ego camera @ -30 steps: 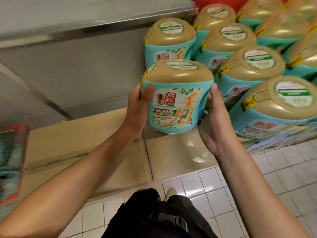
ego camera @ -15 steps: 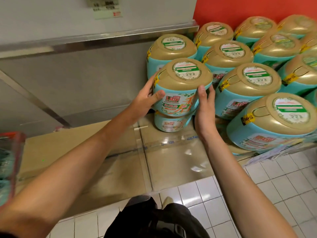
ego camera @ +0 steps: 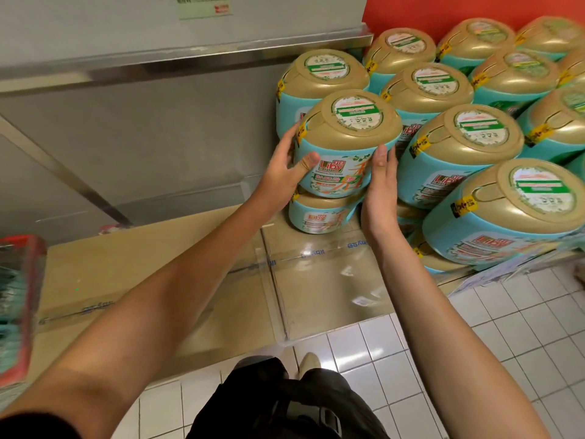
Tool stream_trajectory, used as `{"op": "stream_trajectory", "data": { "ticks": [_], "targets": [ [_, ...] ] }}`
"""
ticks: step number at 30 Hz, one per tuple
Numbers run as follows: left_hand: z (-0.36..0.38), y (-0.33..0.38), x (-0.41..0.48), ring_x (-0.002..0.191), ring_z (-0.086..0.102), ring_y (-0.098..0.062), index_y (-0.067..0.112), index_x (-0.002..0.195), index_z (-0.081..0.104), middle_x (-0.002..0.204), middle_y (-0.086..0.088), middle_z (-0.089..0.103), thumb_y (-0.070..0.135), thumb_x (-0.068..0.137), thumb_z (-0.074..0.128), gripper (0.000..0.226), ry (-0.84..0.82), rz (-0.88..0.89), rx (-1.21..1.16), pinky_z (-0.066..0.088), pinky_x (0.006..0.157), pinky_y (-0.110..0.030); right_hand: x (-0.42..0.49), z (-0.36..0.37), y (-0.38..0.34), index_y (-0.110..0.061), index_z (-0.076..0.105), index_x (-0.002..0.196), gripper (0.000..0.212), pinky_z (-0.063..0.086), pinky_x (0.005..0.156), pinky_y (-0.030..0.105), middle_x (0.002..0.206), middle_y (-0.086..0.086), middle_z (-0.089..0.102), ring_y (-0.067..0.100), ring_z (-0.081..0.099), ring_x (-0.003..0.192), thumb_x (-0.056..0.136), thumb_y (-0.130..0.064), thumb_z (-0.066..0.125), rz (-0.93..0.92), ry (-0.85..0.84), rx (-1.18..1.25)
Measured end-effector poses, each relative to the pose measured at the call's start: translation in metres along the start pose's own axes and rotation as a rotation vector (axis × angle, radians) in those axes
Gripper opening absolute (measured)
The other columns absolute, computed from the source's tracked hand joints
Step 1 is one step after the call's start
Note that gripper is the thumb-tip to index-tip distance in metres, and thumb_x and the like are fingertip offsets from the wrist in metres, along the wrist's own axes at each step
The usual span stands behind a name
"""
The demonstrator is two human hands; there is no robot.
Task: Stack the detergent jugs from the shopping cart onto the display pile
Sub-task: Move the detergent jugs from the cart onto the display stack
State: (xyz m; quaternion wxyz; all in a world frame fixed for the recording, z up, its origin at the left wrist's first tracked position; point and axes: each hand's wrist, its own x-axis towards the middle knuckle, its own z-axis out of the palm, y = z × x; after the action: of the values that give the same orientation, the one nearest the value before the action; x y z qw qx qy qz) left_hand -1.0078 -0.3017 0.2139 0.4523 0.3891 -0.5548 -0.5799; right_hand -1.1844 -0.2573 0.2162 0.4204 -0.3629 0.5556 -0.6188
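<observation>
Over the cardboard (ego camera: 158, 270), the left hand (ego camera: 285, 172) grips the detergent jug (ego camera: 345, 144), thumb on its label; the right hand (ego camera: 380, 188) presses flat on the other side with straight fingers. The jug stands on a lower jug (ego camera: 319, 217), at the left edge of the display pile (ego camera: 459, 153)

- "Liby" in red on the top jug (ego camera: 345, 147), the one I've got hold of
- same "Liby" on the lower jug (ego camera: 319, 216) and the front-right jug (ego camera: 512, 217)
- shelf tag (ego camera: 204, 7): looks like "9210", rest is blur
- lid stickers (ego camera: 357, 110): too tiny to read
</observation>
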Motion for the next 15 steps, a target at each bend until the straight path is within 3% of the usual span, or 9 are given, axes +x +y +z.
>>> {"op": "stream_trajectory", "data": {
  "ticks": [3, 6, 9, 12, 15],
  "targets": [
    [0.001, -0.010, -0.006, 0.152, 0.041, -0.022, 0.028, 0.164, 0.030, 0.165, -0.004, 0.039, 0.070, 0.075, 0.082, 0.112, 0.027, 0.005, 0.141, 0.039, 0.123, -0.054, -0.008, 0.001, 0.008, -0.027, 0.027, 0.167, 0.091, 0.035, 0.127, 0.041, 0.169, -0.007, 0.037, 0.008, 0.038, 0.153, 0.093, -0.077, 0.049, 0.026, 0.023, -0.038],
    [-0.002, -0.020, -0.010, 0.152, 0.041, -0.015, 0.030, 0.166, 0.025, 0.166, 0.003, 0.040, 0.056, 0.083, 0.081, 0.104, 0.011, 0.015, 0.201, 0.041, 0.122, -0.049, -0.020, 0.004, 0.019, -0.029, 0.022, 0.168, 0.098, 0.031, 0.128, 0.047, 0.172, -0.006, 0.031, 0.011, 0.034, 0.156, 0.089, -0.082, 0.047, 0.076, 0.047, -0.106],
    [-0.006, -0.020, -0.007, 0.151, 0.042, -0.015, 0.025, 0.167, 0.023, 0.167, 0.002, 0.041, 0.047, 0.087, 0.080, 0.101, -0.038, 0.000, 0.147, 0.042, 0.122, -0.050, -0.029, 0.006, 0.026, -0.031, 0.017, 0.169, 0.093, 0.035, 0.126, 0.043, 0.172, -0.007, 0.029, 0.006, 0.039, 0.149, 0.094, -0.078, 0.048, 0.060, 0.063, -0.173],
    [-0.009, -0.020, -0.003, 0.149, 0.047, -0.020, 0.021, 0.167, 0.023, 0.166, -0.003, 0.042, 0.042, 0.087, 0.081, 0.102, -0.062, -0.026, 0.070, 0.044, 0.120, -0.052, -0.032, 0.008, 0.030, -0.028, 0.017, 0.169, 0.083, 0.039, 0.124, 0.037, 0.157, -0.015, 0.038, -0.003, 0.047, 0.136, 0.103, -0.063, 0.052, 0.047, 0.089, -0.150],
    [-0.011, -0.024, -0.002, 0.145, 0.052, -0.021, 0.021, 0.166, 0.027, 0.162, -0.005, 0.048, 0.050, 0.084, 0.085, 0.105, -0.086, -0.043, 0.029, 0.046, 0.118, -0.052, -0.035, 0.010, 0.030, -0.028, 0.015, 0.168, 0.079, 0.040, 0.123, 0.039, 0.156, -0.014, 0.038, 0.004, 0.046, 0.141, 0.105, -0.057, 0.053, 0.066, 0.104, -0.126]
  ]
}}
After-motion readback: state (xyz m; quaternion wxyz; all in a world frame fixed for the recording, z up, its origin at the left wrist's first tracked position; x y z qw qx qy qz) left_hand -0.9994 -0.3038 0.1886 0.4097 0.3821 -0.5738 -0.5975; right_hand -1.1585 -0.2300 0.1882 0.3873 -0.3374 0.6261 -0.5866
